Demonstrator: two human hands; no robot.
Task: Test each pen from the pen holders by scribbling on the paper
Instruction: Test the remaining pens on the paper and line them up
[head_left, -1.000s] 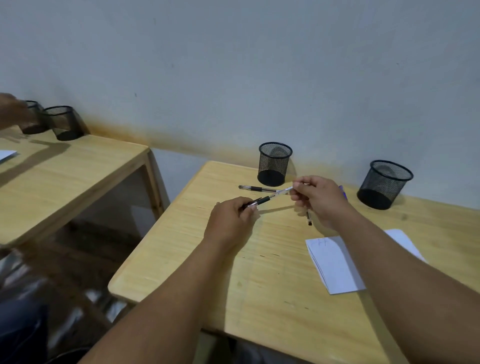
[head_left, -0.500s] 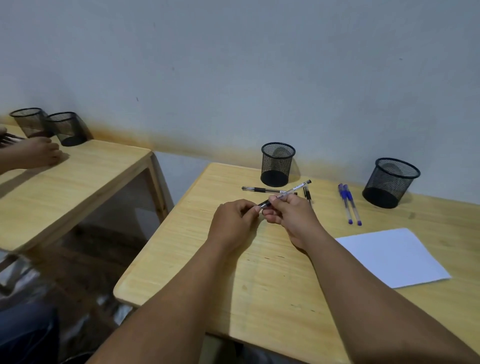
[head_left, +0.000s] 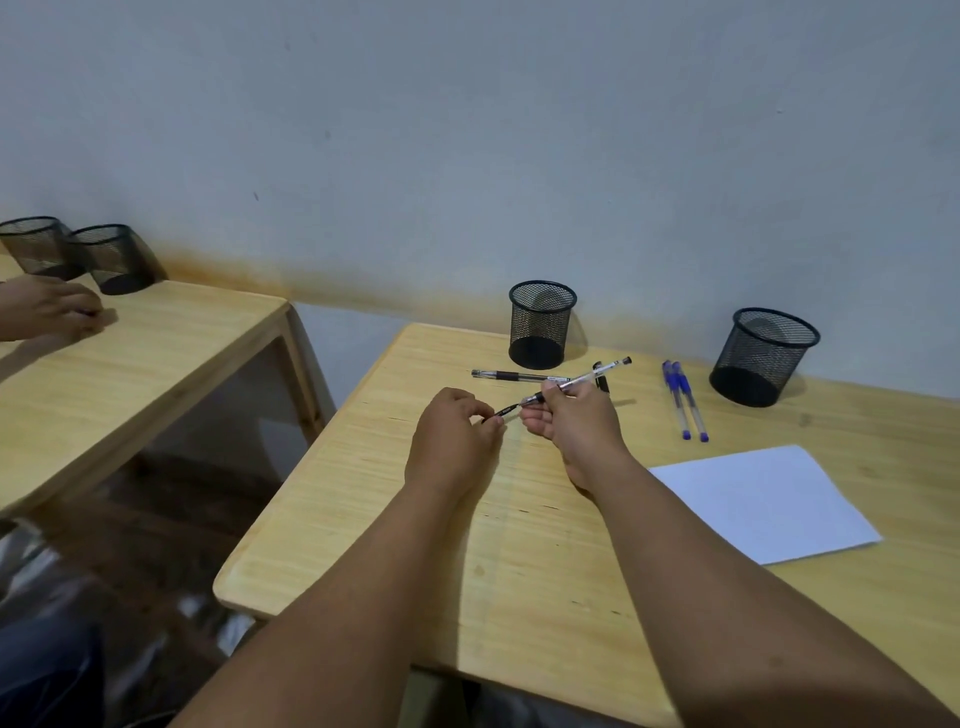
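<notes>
1. Head view, far left: a second table (head_left: 156, 358) carries two mesh holders (head_left: 78, 257); another person's hand (head_left: 49, 309) rests there. Not part of this task.
2. Left hand (head_left: 452, 441): fingertips pinched on the black cap (head_left: 501, 413), other fingers curled. Judged: the cap is held ready for pulling off or refitting.
3. Right hand (head_left: 576, 421): fingers curled round the barrel of the held pen (head_left: 582, 381), raised above the work table (head_left: 415, 545), tail slanting up and right. The hold steadies the barrel against the cap hand.
4. One black pen (head_left: 514, 375) lies flat behind the hands, near the left pen holder (head_left: 540, 325), which appears empty.
5. Two blue pens (head_left: 683, 400) lie side by side, apart from the black one; possibly sorted.
6. Right pen holder (head_left: 761, 356) shows no pens.
7. Paper (head_left: 763, 504) lies right of the right forearm, within reach for scribbling; marks cannot be made out.
</notes>
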